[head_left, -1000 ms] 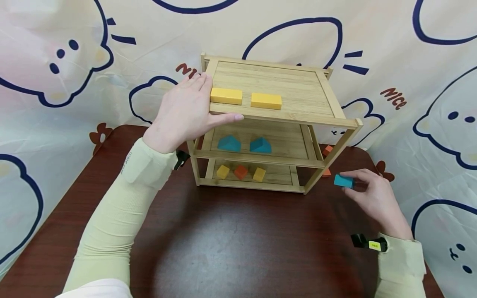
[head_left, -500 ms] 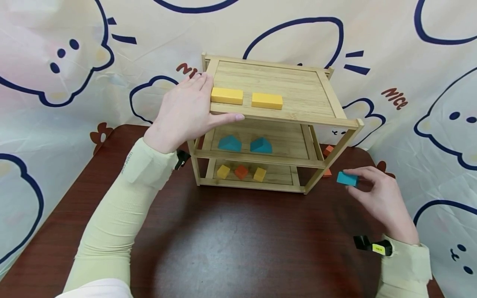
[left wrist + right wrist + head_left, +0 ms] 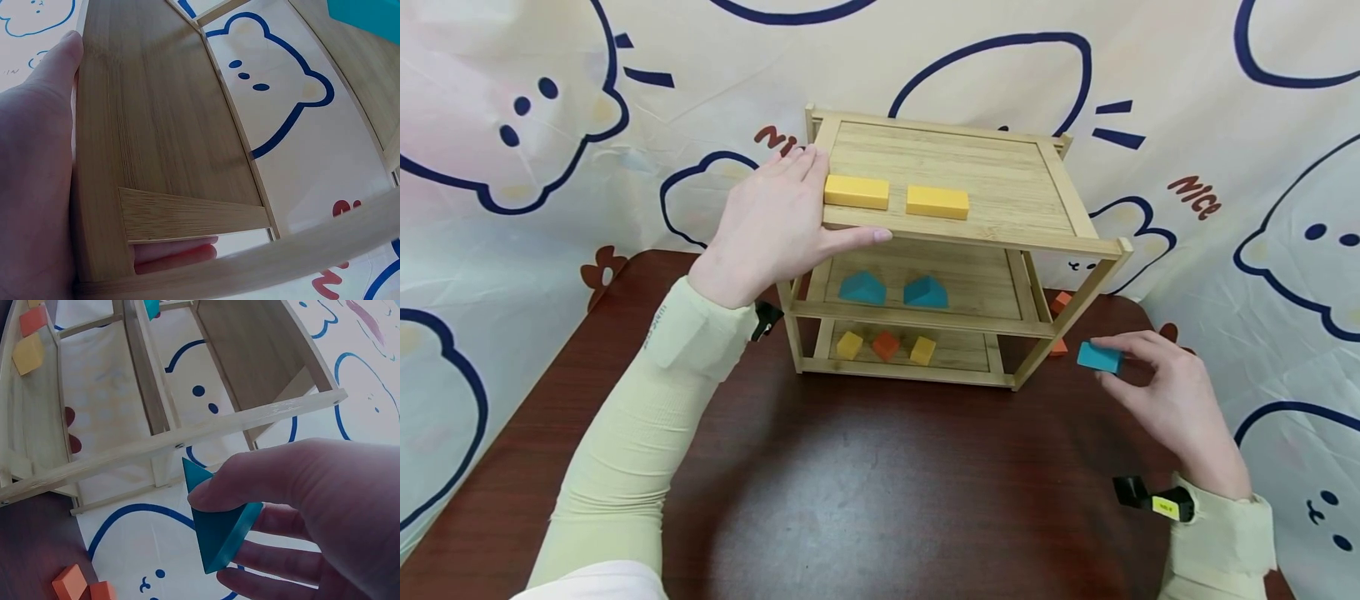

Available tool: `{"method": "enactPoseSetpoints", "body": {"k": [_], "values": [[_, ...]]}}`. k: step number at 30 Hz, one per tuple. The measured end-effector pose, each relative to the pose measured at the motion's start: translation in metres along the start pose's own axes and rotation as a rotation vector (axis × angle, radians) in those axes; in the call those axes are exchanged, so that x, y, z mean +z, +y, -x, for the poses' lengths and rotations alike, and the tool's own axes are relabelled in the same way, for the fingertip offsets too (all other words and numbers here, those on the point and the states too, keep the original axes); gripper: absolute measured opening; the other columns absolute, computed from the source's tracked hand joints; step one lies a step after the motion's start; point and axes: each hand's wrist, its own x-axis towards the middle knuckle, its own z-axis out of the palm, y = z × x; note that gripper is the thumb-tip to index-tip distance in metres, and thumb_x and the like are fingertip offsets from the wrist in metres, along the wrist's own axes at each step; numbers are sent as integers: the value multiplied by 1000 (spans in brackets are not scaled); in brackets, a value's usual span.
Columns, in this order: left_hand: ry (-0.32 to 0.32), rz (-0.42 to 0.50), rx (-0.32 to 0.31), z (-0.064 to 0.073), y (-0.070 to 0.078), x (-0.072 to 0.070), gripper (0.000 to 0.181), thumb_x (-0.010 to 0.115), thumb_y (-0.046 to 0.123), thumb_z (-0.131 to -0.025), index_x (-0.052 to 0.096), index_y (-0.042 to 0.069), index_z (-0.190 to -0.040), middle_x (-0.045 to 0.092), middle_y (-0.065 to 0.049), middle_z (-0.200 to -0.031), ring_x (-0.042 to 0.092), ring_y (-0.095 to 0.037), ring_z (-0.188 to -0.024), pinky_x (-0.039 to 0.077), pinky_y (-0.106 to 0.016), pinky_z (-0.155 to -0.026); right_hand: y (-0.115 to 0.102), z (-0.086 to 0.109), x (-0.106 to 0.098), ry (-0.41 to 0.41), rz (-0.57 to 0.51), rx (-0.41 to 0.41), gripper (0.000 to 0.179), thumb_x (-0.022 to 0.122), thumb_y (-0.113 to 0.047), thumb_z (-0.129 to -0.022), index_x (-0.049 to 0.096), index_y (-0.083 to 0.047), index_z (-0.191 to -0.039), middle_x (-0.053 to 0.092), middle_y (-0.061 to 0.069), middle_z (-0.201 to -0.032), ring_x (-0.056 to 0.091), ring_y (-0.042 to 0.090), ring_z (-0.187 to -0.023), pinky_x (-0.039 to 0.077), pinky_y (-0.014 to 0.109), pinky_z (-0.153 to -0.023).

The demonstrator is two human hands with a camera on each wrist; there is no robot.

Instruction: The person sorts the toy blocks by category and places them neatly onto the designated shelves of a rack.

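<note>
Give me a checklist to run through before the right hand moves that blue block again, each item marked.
1. Hold on the blue block: ok, pinched between the thumb and fingers of the right hand.
2. Support at the shelf unit: ok, the left hand rests on its top left corner.
3. Space on the middle shelf: ok, bare board shows right of the two blue wedges.
4. Block lined up with a shelf opening: not ok, it is out to the right of the unit.
5. Gap between left hand and nearest yellow block: cannot tell whether they touch.
</note>
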Motion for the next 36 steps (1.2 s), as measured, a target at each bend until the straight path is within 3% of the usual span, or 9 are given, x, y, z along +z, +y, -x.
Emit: {"method": "enactPoseSetpoints", "body": {"k": [8, 16, 22, 29, 36], "values": [[5, 0, 4, 0, 0, 0, 122, 28, 92, -64, 27, 0, -145, 42, -19, -136, 40, -33, -122, 38, -48, -95, -6, 0, -3, 5, 5, -8, 38, 77, -12, -77, 68, -21, -112, 61, -1, -107, 53, 19, -90, 38, 38, -74], [-3, 2, -1, 0, 0, -1, 122, 27, 92, -64, 28, 1, -145, 40, -18, -140, 39, -32, -124, 38, -48, -96, -12, 1, -6, 18, 6, -29, 39, 78, -12, -76, 68, -22, -112, 61, -2, -108, 54, 19, -90, 38, 32, -74], [-3, 2, -1, 0, 0, 0, 120, 28, 92, -65, 28, 1, -144, 40, -18, -139, 40, -32, -122, 39, -49, -94, -20, 1, -8, 10, -5, -30, 42, 79, -11, -75, 68, -23, -114, 61, -3, -109, 54, 22, -94, 40, 42, -76], [11, -2, 5, 1, 0, 0, 121, 28, 92, -64, 28, 1, -144, 41, -19, -138, 41, -33, -121, 41, -49, -92, -28, -1, -12, 19, -3, -83, 43, 80, -11, -74, 68, -24, -113, 61, -5, -109, 56, 17, -93, 37, 19, -77], [7, -1, 2, 0, 0, 0, 120, 28, 92, -65, 30, 1, -144, 40, -18, -140, 39, -32, -124, 39, -49, -94, -34, -2, -12, 26, 2, -121, 44, 81, -10, -72, 69, -23, -112, 62, -6, -107, 57, 17, -91, 37, 16, -78]]}}
